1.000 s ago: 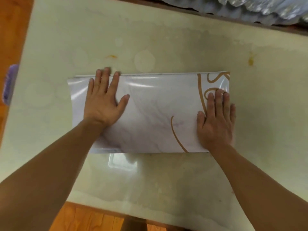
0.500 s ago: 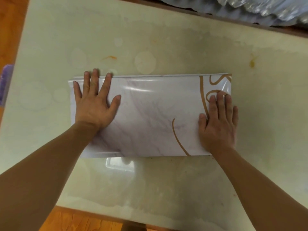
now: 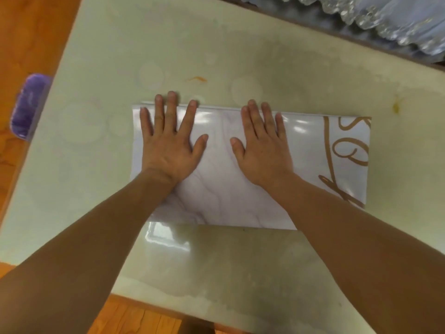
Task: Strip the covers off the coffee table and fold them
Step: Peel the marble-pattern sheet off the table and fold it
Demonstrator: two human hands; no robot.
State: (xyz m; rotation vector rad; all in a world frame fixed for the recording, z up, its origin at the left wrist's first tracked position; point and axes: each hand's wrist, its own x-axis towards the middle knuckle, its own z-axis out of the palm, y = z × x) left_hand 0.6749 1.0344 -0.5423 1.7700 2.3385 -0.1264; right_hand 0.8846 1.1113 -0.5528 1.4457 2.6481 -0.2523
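Folded cover (image 3: pixel 301 169): glossy white sheet with faint grey marbling and a tan looping line at its right end. It lies flat as a wide rectangle on the pale, stained, glossy coffee table top (image 3: pixel 240 44), about mid-table, with its far long edge straight and tight.

Left hand (image 3: pixel 171 145): palm down on the left part of the cover, fingers straight and spread, tips reaching or just passing the far edge. It grips nothing and only presses.

Right hand (image 3: pixel 263 150): palm down near the middle of the cover, just right of the left hand, fingers straight and slightly spread with tips at the far edge. It also presses and holds nothing. The thumbs point toward each other, apart.

Right end of the cover is bare of hands and shows bright glare, possibly a slight bulge; cannot tell for sure.

Progress, as a judgement: this cover is off the table and already folded at least once, and the step in hand looks like flattening the crease. Possibly another fold is left. Whether the pale surface under it is another cover or the bare top, cannot tell.

Elsewhere: purple fuzzy object (image 3: pixel 29 104) past the table's left edge, over orange-brown wooden floor (image 3: pixel 31 32). Crinkled clear plastic (image 3: pixel 385 18) at far right.
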